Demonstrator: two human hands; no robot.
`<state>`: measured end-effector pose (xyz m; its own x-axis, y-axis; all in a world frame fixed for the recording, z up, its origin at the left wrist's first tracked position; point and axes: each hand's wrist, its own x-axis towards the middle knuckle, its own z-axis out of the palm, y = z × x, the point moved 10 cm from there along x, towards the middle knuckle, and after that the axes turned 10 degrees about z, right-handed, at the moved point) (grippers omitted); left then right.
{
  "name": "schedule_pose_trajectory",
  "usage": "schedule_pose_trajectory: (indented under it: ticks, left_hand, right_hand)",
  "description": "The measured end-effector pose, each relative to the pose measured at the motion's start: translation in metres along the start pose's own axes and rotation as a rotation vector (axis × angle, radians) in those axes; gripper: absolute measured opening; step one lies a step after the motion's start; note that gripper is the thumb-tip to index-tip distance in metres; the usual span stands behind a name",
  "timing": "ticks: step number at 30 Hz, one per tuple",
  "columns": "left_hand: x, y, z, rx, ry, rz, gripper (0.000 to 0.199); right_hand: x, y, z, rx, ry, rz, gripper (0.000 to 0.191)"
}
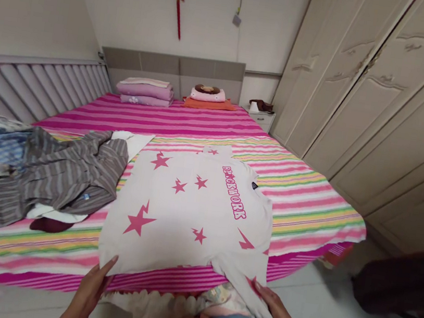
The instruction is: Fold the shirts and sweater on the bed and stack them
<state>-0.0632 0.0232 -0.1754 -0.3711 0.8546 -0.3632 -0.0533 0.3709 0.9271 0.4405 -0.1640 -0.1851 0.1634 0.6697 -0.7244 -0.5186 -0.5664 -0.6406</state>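
Observation:
A white long-sleeved shirt with pink stars and pink lettering lies spread on the striped bedspread, its neck opening toward the right. My left hand pinches the shirt's lower left corner at the bed's front edge. At the near right, my right hand has its fingers closed on the sleeve, whose cuff hangs beside the wrist. Left of the shirt lies a heap with a grey striped garment.
Folded purple bedding and an orange pillow sit by the headboard. A wardrobe stands on the right, a small nightstand beside it. A dark item is at the far right.

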Motion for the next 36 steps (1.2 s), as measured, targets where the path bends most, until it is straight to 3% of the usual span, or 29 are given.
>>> schedule_pose_trajectory:
  ticks: [3, 5, 10, 13, 16, 21, 23, 28, 36]
  left_hand:
    - [-0.014, -0.007, 0.006, -0.191, -0.051, -0.169, 0.024]
    - [-0.023, -0.001, 0.007, -0.267, -0.064, -0.203, 0.024]
    - [-0.041, 0.016, 0.013, -0.402, -0.123, -0.25, 0.026]
    - [-0.042, 0.019, 0.01, -0.475, -0.089, -0.274, 0.035]
    - [-0.039, 0.022, 0.005, -0.542, -0.041, -0.29, 0.03]
    - [-0.036, 0.052, 0.005, -0.705, 0.049, -0.274, 0.011]
    - [-0.034, 0.071, 0.011, -0.774, 0.058, -0.251, 0.015]
    - [-0.013, 0.121, 0.032, -0.811, 0.009, -0.127, 0.029]
    - [0.054, 0.165, 0.069, -0.706, -0.069, -0.008, 0.028]
  right_hand:
    - [-0.016, 0.009, 0.003, -0.068, -0.081, 0.074, 0.039]
    - [-0.024, 0.009, 0.001, -0.033, -0.119, 0.086, 0.036]
    - [-0.034, -0.019, -0.012, 0.207, -0.066, 0.033, 0.033]
    - [-0.038, -0.03, 0.002, 0.177, -0.135, 0.107, 0.036]
    - [-0.04, -0.05, 0.011, 0.169, -0.18, 0.122, 0.035]
    - [-0.026, -0.113, -0.005, 0.335, -0.086, 0.042, 0.017]
    - [-0.014, -0.144, -0.005, 0.382, -0.061, 0.002, 0.011]
    - [0.021, -0.214, 0.019, 0.427, -0.086, -0.103, 0.008]
    - [0.074, -0.31, 0.058, 0.322, -0.037, -0.445, 0.006]
